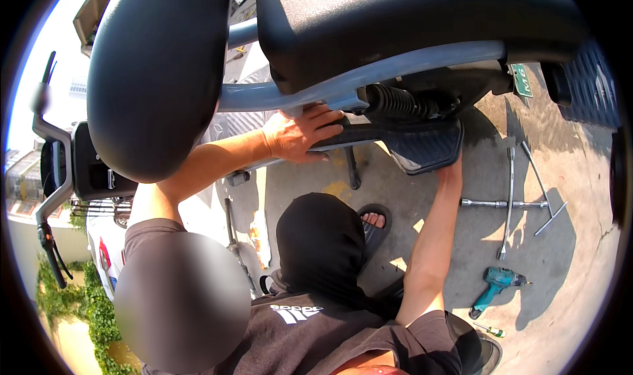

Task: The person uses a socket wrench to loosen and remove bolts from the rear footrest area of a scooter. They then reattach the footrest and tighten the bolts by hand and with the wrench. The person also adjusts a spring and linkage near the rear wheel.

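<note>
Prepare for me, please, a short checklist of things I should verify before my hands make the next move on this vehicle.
1. Left hand clear of the coil spring: ok; it lies open just below the blue-grey frame tube, apart from the spring.
2. Right hand's grip: cannot tell; the right forearm reaches up to the black footrest, which hides the hand.
3. Drill out of the hands: ok; it lies on the ground.
4. Cross wrench laid down: ok; it is on the ground, to the right.
5. Toes protected: not ok; they are bare in an open sandal.
</note>
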